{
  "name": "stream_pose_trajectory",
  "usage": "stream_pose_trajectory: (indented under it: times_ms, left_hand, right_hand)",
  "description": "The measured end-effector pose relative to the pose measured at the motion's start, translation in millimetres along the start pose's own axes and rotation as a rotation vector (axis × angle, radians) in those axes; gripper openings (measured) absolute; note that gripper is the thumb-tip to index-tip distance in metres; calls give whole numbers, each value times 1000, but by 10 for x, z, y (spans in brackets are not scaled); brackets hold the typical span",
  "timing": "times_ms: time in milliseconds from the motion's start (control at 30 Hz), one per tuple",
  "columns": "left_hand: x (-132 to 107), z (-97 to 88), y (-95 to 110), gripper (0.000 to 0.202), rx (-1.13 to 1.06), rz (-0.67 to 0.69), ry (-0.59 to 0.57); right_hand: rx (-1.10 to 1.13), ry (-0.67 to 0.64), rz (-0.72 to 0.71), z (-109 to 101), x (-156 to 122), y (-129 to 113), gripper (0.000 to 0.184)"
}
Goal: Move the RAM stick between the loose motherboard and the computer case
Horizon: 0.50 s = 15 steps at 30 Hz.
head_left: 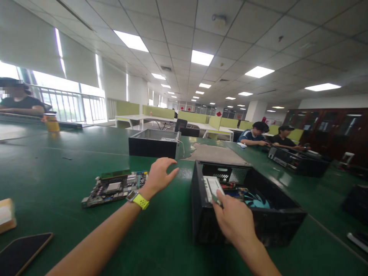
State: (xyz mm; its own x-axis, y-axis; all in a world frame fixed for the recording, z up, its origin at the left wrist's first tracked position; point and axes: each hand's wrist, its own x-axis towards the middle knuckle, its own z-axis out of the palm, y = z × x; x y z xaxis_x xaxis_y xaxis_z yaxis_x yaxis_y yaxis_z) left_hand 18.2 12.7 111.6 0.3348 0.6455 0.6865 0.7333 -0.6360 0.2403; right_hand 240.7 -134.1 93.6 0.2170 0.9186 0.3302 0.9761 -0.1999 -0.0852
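Observation:
My left hand, with a yellow-strapped watch on the wrist, hovers open and relaxed above the green table, just right of a bare motherboard lying flat. My right hand reaches into an open black computer case and pinches a thin greenish card over the rim. Inside the case I see a white panel, a vent grille and a blue fan.
A second open black case stands further back on the green table. A phone and a tan box lie at my near left. Several people sit at the table's left and far right, with another case.

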Motion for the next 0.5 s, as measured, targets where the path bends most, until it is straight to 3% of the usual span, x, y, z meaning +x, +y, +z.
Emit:
stream_pose_trajectory:
  times_ms: [133, 300, 400, 500]
  left_hand:
    - [375, 30, 538, 28, -85, 172, -90]
    - [589, 285, 1084, 30, 16, 343, -410]
    - [527, 481, 1214, 27, 119, 422, -535]
    - [407, 623, 1152, 21, 181, 472, -683]
  right_hand:
    - [114, -6, -168, -26, -441, -565, 56]
    - [252, -222, -263, 348, -725, -1116, 94]
    - [300, -298, -287, 477, -749, -1199, 92]
    - [298, -315, -431, 212, -720, -1062, 82]
